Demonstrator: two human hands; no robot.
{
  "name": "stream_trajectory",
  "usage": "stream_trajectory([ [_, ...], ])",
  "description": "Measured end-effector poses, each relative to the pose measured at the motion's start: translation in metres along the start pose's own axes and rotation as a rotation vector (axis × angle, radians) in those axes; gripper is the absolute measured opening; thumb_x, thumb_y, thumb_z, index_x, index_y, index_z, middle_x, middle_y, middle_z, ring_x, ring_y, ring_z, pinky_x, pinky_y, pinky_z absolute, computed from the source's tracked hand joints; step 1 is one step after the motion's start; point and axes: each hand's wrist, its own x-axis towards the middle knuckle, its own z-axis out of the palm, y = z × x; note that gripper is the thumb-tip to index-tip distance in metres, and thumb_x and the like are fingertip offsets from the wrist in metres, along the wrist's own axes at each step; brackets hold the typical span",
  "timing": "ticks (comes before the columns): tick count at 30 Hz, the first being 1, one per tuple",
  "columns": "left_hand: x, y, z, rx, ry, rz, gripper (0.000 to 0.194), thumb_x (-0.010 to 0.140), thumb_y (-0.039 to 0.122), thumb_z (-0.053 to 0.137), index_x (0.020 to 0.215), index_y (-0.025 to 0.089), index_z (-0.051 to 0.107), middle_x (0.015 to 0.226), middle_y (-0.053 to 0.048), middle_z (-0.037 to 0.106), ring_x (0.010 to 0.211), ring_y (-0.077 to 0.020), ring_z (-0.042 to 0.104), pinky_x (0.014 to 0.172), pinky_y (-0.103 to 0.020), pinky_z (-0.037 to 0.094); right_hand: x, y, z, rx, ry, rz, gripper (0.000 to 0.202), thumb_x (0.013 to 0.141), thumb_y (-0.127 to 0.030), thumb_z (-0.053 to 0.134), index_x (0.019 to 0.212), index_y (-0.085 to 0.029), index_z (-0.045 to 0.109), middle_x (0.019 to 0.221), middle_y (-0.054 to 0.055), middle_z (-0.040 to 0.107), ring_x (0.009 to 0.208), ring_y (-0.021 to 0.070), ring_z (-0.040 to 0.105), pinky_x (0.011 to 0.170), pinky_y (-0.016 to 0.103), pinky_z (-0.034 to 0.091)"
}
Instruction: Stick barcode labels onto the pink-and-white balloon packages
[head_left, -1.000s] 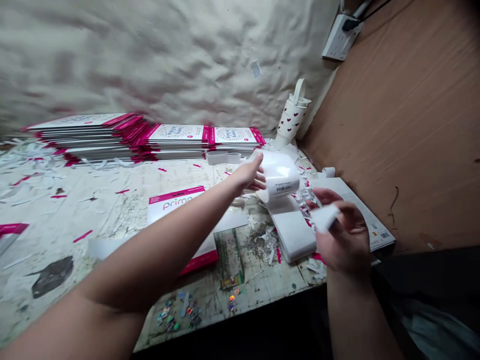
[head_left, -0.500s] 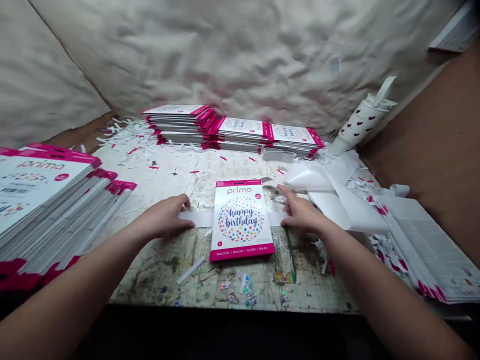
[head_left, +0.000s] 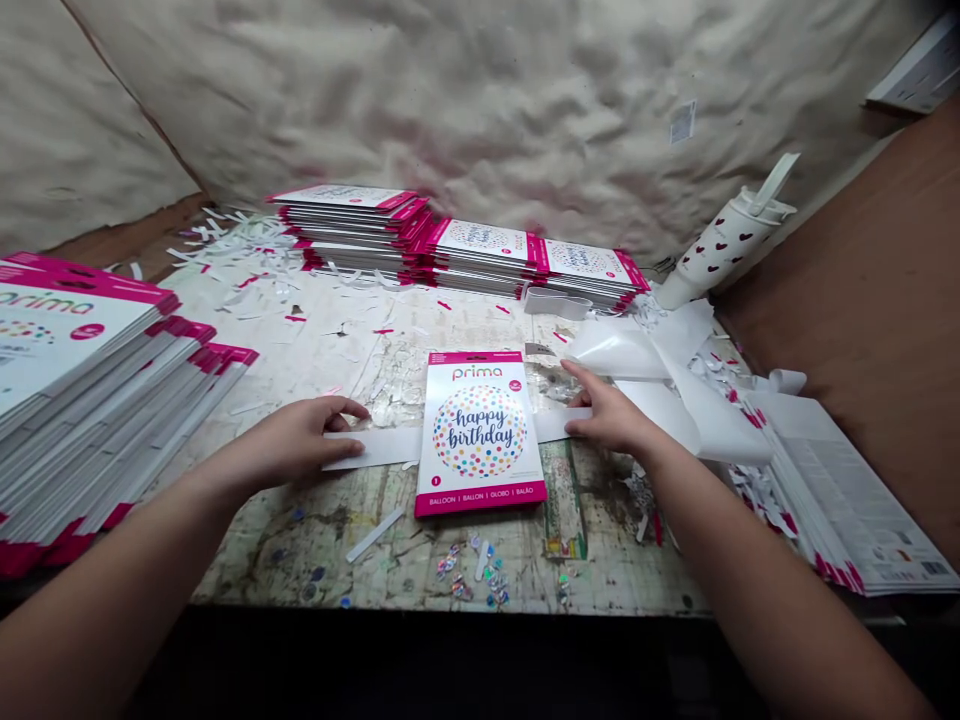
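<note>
A white balloon packet (head_left: 480, 475) with pink edges and "happy birthday" print lies face up in front of me; its thick side suggests more than one layer. Beneath it runs a white paper strip (head_left: 390, 448), showing on both sides. My left hand (head_left: 296, 437) pinches the strip's left end between thumb and fingers. On the other side, my right hand (head_left: 611, 412) grips the right end with thumb and curled fingers, its index finger pointing forward. The strip's middle is hidden under the packet. Just beyond the packet's top right corner lies a small blade (head_left: 540, 349).
Stacks of similar packets stand at the left (head_left: 67, 360), along the back (head_left: 352, 225) and at the right (head_left: 862, 490). Glossy white sheets (head_left: 675, 390) lie beyond my right hand. A heart-patterned tumbler (head_left: 724, 240) leans at the back right. Paper scraps and confetti (head_left: 491, 580) litter the table.
My left hand has moved left with the strip's end, so more strip shows left of the packet. The right hand stays at the other end. The view has shifted slightly.
</note>
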Motion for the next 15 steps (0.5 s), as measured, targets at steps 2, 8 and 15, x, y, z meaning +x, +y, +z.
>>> stream_trajectory([
  [2, -0.004, 0.01, -0.003, 0.098, -0.022, 0.024, 0.028, 0.065, 0.039, 0.056, 0.084, 0.019, 0.062, 0.074, -0.001, 0.065, 0.071, -0.0203, 0.057, 0.062, -0.026, 0.039, -0.001, -0.002, 0.0, -0.005, 0.021, -0.003, 0.091, 0.064, -0.011, 0.063, 0.143, -0.028, 0.022, 0.079, -0.002, 0.059, 0.066, 0.0134, 0.055, 0.064, 0.026, 0.044],
  [8, 0.01, 0.011, -0.004, -0.205, -0.049, -0.045, 0.026, 0.065, 0.044, 0.062, 0.073, 0.019, 0.057, 0.058, 0.0, 0.059, 0.057, -0.018, 0.055, 0.051, -0.026, 0.038, 0.003, -0.002, -0.003, -0.007, 0.158, 0.075, 0.086, 0.063, -0.015, 0.064, 0.141, -0.023, 0.028, 0.082, 0.001, 0.061, 0.063, 0.0142, 0.055, 0.067, 0.03, 0.046],
  [15, 0.013, 0.022, 0.001, -0.856, -0.015, -0.143, 0.028, 0.058, 0.034, 0.074, 0.069, 0.017, 0.055, 0.062, 0.002, 0.061, 0.055, -0.0106, 0.059, 0.056, -0.021, 0.047, -0.015, -0.021, -0.01, 0.04, 0.424, -0.002, 0.086, 0.068, -0.023, 0.061, 0.143, -0.022, 0.02, 0.081, 0.004, 0.061, 0.062, 0.0185, 0.058, 0.063, 0.035, 0.049],
])
